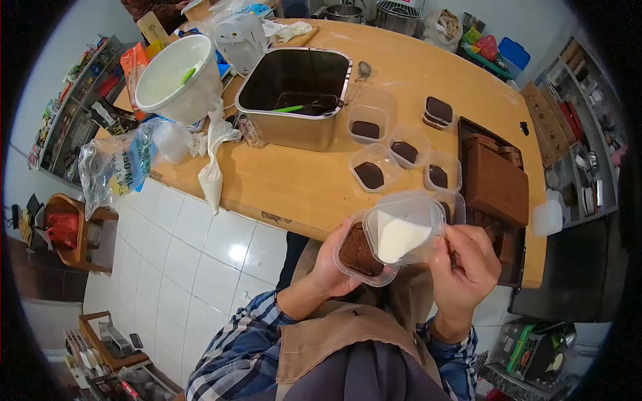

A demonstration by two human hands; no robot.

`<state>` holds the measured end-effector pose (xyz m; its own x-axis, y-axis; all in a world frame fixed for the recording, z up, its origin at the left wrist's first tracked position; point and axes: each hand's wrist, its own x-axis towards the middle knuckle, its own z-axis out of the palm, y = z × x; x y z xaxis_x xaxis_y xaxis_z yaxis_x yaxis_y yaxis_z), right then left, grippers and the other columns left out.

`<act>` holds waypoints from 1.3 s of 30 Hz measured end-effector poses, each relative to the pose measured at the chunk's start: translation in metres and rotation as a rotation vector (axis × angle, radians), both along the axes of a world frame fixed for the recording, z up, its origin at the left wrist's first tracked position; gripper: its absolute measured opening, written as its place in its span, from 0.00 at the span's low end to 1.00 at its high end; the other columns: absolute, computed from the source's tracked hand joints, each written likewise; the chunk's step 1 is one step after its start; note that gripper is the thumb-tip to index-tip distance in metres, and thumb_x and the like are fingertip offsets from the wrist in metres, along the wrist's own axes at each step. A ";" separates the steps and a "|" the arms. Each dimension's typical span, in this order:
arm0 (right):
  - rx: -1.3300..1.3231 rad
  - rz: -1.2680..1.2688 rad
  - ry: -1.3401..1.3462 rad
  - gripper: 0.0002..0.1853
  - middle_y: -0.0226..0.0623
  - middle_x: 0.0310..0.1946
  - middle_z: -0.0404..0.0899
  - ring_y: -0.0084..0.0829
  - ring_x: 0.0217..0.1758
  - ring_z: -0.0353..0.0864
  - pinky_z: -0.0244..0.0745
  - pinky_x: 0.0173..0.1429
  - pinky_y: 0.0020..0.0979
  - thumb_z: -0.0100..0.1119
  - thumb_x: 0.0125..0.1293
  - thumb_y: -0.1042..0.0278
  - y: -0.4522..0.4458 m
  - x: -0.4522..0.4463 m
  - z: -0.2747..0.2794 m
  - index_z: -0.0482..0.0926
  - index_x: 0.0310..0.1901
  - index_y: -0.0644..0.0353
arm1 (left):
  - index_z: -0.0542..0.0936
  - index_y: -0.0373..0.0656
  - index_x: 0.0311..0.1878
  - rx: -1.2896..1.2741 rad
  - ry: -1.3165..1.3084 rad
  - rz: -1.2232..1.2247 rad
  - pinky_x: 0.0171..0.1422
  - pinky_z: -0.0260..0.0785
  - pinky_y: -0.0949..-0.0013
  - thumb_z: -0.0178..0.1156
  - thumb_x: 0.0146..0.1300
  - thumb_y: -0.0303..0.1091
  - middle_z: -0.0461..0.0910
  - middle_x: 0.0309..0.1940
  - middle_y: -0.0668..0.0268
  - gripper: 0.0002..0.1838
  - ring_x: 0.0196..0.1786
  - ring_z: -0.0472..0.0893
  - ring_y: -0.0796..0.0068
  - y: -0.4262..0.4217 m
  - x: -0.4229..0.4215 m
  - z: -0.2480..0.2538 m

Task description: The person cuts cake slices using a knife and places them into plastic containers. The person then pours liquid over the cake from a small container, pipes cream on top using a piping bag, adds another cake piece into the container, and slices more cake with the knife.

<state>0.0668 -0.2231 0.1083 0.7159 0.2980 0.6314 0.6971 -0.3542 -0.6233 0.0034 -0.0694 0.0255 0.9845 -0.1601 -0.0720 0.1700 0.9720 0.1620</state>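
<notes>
Head: L hand (334,267) grips brn cake (360,251) cup (383,276); R hand (466,266) pinches plastic w/ white (402,236).

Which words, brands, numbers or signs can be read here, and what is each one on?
"150 ML": clear plastic bag, left
"25 PCS": same bag, apparently
Too small or blurred to read: the bag's blue print, and any markings on the orange packet, dark packet and cardboard.

Left of the tabletop (414,73), a red bag (62,229) on a wooden chair (83,254); past the right edge, loaded shelves (597,113).
</notes>
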 end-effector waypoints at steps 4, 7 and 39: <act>-0.007 -0.008 -0.001 0.12 0.41 0.29 0.78 0.30 0.27 0.78 0.74 0.29 0.25 0.62 0.45 0.84 -0.001 -0.001 -0.002 0.80 0.35 0.67 | 0.61 0.44 0.64 -0.033 -0.013 0.001 0.48 0.73 0.60 0.31 0.69 0.56 0.68 0.57 0.59 0.30 0.51 0.74 0.61 0.000 -0.002 -0.003; -0.019 -0.010 -0.025 0.12 0.41 0.29 0.78 0.30 0.28 0.78 0.74 0.29 0.25 0.62 0.45 0.84 -0.001 -0.001 -0.001 0.80 0.35 0.67 | 0.61 0.45 0.64 -0.046 -0.005 0.004 0.48 0.74 0.59 0.32 0.69 0.56 0.68 0.57 0.59 0.30 0.51 0.74 0.60 0.000 -0.002 -0.003; 0.051 -0.027 -0.047 0.11 0.41 0.29 0.77 0.31 0.27 0.77 0.73 0.31 0.26 0.62 0.46 0.84 0.013 0.013 -0.006 0.79 0.35 0.67 | 0.62 0.41 0.61 0.097 -0.060 -0.140 0.33 0.78 0.68 0.30 0.67 0.60 0.72 0.49 0.52 0.34 0.36 0.80 0.62 -0.007 -0.009 -0.013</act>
<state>0.0798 -0.2105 0.1025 0.6925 0.2455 0.6783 0.7166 -0.3424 -0.6076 -0.0054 -0.0762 0.0130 0.9560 -0.2912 -0.0359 0.2900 0.9188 0.2678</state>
